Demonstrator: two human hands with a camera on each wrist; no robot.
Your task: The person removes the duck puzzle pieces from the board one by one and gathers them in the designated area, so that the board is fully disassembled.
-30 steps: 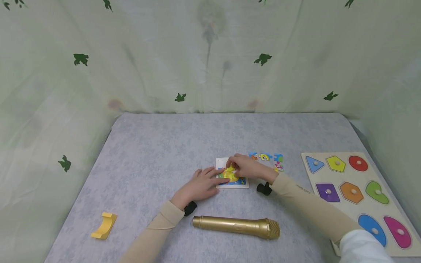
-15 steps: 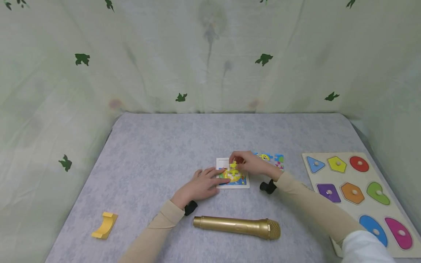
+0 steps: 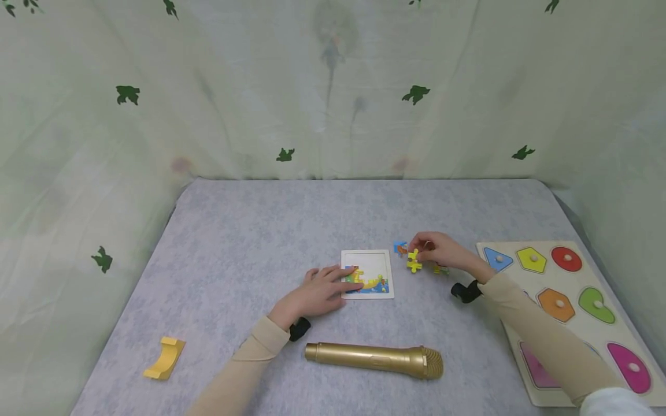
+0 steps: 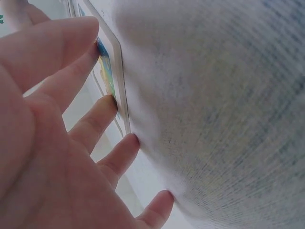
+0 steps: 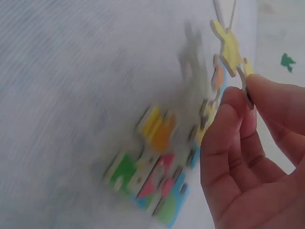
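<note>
the left hand (image 3: 314, 292) has its fingers spread, index and thumb reaching over the left side of the puzzle tray (image 3: 376, 261), which sits flat mid-table, its upper part showing white. the right hand (image 3: 442, 248) pinches a yellow puzzle piece (image 3: 414, 261) beyond the tray's right edge, a gap of cloth between. loose pieces (image 5: 148, 183) lie close by that hand. farther out, a gold microphone (image 3: 374, 357) lies crosswise, apart from the tray; the right forearm passes over the shape board's (image 3: 562, 279) left edge; a yellow block (image 3: 166, 359) lies well left.

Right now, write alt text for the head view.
A right hand pinches a yellow puzzle piece; the left hand touches a partly filled puzzle tray. A gold microphone lies in the foreground, a shape board at right.
</note>
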